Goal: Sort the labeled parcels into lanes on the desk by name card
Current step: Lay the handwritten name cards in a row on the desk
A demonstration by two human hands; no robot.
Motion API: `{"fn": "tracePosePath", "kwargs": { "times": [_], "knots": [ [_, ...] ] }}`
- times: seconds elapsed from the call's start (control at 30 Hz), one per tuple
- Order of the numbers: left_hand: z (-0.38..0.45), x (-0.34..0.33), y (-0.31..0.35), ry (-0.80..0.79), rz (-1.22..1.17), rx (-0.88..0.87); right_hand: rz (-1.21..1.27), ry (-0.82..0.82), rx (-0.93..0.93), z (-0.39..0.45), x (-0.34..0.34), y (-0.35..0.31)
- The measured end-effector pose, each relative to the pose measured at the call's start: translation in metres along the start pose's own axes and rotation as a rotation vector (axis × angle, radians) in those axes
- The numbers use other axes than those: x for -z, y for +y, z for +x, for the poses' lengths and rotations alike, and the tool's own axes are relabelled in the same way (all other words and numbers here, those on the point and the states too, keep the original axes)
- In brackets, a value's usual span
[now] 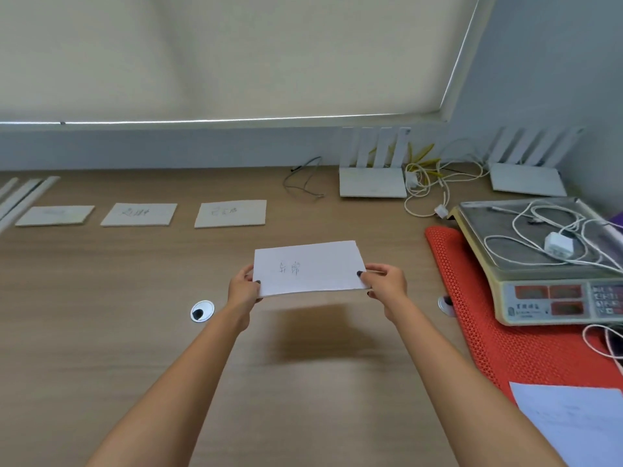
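I hold a flat white parcel point(308, 267) with a handwritten name on it, lifted above the middle of the wooden desk point(101, 332). My left hand point(241, 288) pinches its left edge and my right hand point(386, 281) pinches its right edge, thumbs on top. Three name cards lie in a row further back on the left: a left card point(55, 215), a middle card point(139, 214) and a right card point(230, 214), each with faint writing.
An orange mesh mat point(505, 345) at the right carries a weighing scale point(546, 257) with a white charger and cables on it. White paper sheets point(573, 419) lie at the near right. Two white routers point(372, 182) and tangled cables stand at the back. A cable grommet point(202, 311) sits left of my arms.
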State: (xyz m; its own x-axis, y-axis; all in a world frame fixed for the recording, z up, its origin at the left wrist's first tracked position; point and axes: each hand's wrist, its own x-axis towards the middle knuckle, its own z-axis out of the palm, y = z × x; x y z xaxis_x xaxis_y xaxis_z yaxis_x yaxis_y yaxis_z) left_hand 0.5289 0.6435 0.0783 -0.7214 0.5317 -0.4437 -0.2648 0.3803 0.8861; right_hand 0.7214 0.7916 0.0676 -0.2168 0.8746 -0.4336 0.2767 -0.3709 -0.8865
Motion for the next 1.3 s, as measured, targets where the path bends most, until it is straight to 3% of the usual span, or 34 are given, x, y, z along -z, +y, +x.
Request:
{"fn": "tracePosePath", "kwargs": {
  "times": [0.67, 0.93, 1.2, 1.3],
  "knots": [
    [0.098, -0.075, -0.019, 0.09, 0.295, -0.068, -0.084, 0.147, -0.038, 0.119, 0.005, 0.032],
    [0.192, -0.115, -0.017, 0.056, 0.621, -0.3, -0.298, 0.186, 0.193, 0.22, -0.022, 0.025],
    [0.269, -0.15, -0.023, 0.112, 0.422, -0.378, -0.418, 0.194, 0.397, 0.294, -0.046, 0.023],
    [0.287, -0.153, -0.021, 0.135, 0.488, -0.392, -0.496, 0.178, 0.455, 0.31, -0.05, 0.024]
  ]
}}
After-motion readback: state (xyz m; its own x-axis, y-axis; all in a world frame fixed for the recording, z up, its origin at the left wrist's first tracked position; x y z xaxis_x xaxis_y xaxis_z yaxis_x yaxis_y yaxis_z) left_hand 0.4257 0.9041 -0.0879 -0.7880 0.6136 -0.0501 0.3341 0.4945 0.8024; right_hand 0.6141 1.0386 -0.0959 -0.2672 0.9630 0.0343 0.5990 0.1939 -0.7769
